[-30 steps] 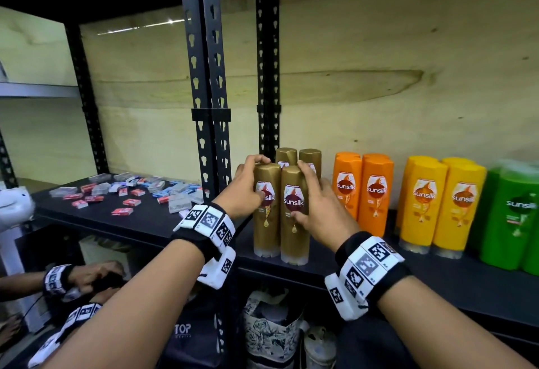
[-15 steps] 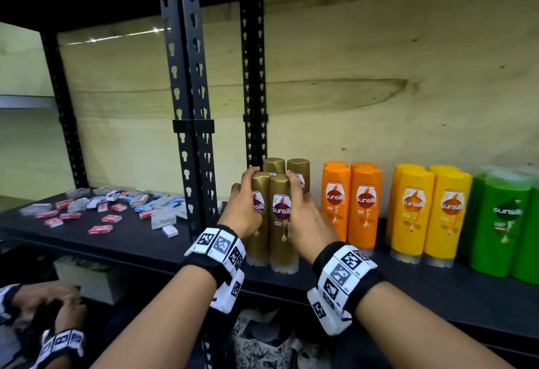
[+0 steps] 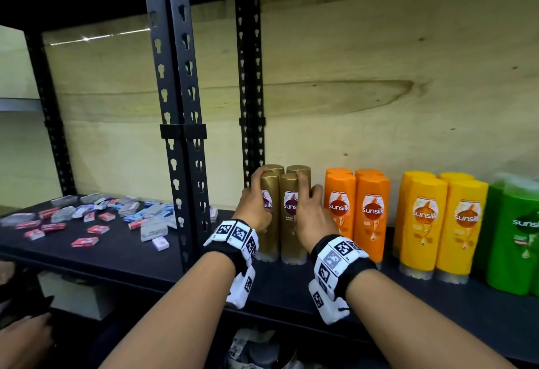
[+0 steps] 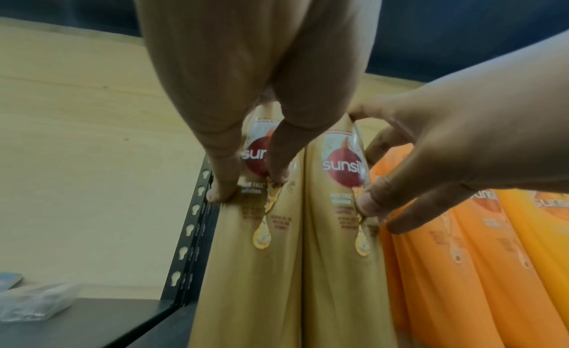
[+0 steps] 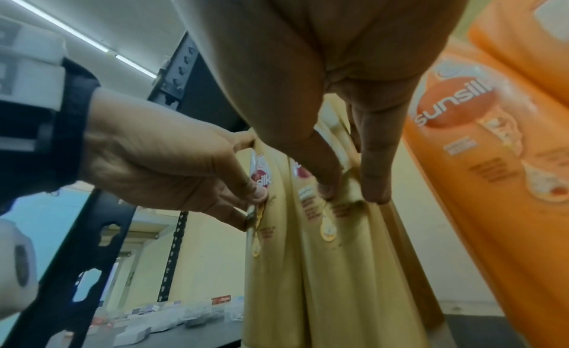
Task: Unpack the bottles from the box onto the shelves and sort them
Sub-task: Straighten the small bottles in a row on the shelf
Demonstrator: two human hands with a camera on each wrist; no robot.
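Note:
Four gold Sunsilk bottles stand in a tight block on the black shelf [image 3: 437, 304]. My left hand [image 3: 253, 211] grips the front left gold bottle [image 3: 269, 237], its fingers round the left side. My right hand [image 3: 312, 217] grips the front right gold bottle [image 3: 291, 240], thumb near its cap. The left wrist view shows my left hand [image 4: 249, 186] on the left bottle [image 4: 255, 268], beside the right bottle [image 4: 341, 268]. In the right wrist view my right hand [image 5: 352, 192] pinches its bottle [image 5: 338, 268]. The two rear gold bottles [image 3: 299, 168] are mostly hidden.
Right of the gold block stand orange bottles [image 3: 372, 214], then yellow bottles [image 3: 424, 222] and green ones [image 3: 516, 237]. A black slotted upright [image 3: 180, 135] rises just left of my left hand. Small packets [image 3: 87, 222] litter the left shelf. Another person's hand [image 3: 20, 336] shows at lower left.
Both hands have slid the two front gold bottles back from the shelf's front edge, against the rear pair and level with the orange bottles. Both hands still hold their bottles.

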